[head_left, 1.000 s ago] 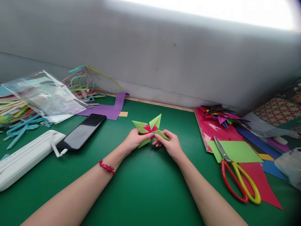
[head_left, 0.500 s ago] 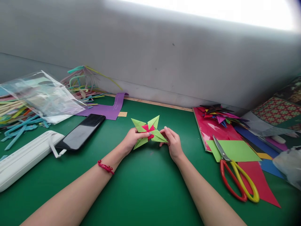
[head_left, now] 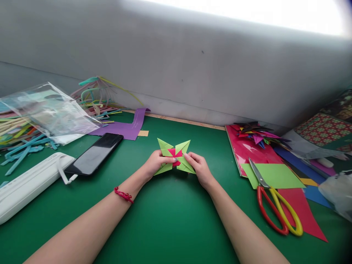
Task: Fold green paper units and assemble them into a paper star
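Between my hands is a folded origami star [head_left: 183, 147] in light green paper, with pointed arms and a red centre. My left hand [head_left: 155, 163] grips its left side, the thumb lying across toward the red middle. On the other side, my right hand [head_left: 201, 168] pinches the star near its centre, thumb on top. The fingers under the paper are mostly hidden. A red braided bracelet circles my left wrist. The star is held just over the green table [head_left: 165, 220].
Red-and-yellow-handled scissors [head_left: 275, 209] lie on coloured paper sheets [head_left: 277, 178] at right, near a pile of folded stars [head_left: 255, 135]. A phone [head_left: 95, 154], a white device [head_left: 33, 183], purple paper [head_left: 121, 128], a plastic sleeve [head_left: 55, 110] and paper strips [head_left: 24, 146] are at left.
My right hand has moved in and closed on the star's right side, where its fingers were loose by the tip before. The star has turned slightly. My left hand keeps its hold.
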Available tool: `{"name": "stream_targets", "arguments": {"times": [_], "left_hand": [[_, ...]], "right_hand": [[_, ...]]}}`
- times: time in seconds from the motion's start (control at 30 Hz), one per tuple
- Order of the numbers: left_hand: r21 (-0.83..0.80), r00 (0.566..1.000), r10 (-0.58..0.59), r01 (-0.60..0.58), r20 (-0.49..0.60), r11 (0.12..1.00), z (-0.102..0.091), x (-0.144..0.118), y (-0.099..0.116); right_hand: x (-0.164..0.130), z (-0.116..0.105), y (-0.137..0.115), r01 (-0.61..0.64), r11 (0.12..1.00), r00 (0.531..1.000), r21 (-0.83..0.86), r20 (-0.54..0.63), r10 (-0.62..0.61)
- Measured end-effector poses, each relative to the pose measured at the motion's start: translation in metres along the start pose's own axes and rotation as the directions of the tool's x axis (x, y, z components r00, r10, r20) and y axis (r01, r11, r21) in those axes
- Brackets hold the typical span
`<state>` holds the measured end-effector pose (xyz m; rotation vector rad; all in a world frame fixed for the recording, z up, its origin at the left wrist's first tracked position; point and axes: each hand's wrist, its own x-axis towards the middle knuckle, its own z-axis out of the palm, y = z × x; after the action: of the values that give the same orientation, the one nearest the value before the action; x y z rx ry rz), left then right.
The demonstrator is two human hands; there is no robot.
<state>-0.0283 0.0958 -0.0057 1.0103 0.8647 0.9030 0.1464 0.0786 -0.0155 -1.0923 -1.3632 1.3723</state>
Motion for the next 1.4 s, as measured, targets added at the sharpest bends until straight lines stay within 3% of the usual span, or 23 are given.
{"name": "stream_targets", "arguments": {"times": [0.67, 1.1, 1.27, 1.4], "left_hand": [[0.050, 1.000, -0.013, 0.012, 0.013, 0.999, -0.0017, -0.0006, -0.0004], [-0.012, 1.000, -0.022, 0.022, -0.012, 1.000, -0.0001, -0.0011, 0.0018], [-0.038, 0.994, 0.082, -0.085, -0.073, 0.996, -0.0024, 0.0010, 0.0017], [-0.030, 0.979, 0.113, -0.120, -0.169, 0.992, -0.0037, 0.0042, -0.0013]], "right_hand": [[-0.0033, -0.0001, -0.0029, 0.033, 0.996, 0.999, -0.081, 0.021, -0.032], [-0.0009, 0.0031, -0.0023, 0.029, 0.998, 0.999, -0.063, -0.039, -0.031], [0.0001, 0.0041, -0.0014, 0.028, 0.999, 1.000, 0.041, -0.001, -0.028], [0.0002, 0.0041, 0.0003, 0.057, 0.997, 0.997, 0.047, -0.062, -0.054]]}}
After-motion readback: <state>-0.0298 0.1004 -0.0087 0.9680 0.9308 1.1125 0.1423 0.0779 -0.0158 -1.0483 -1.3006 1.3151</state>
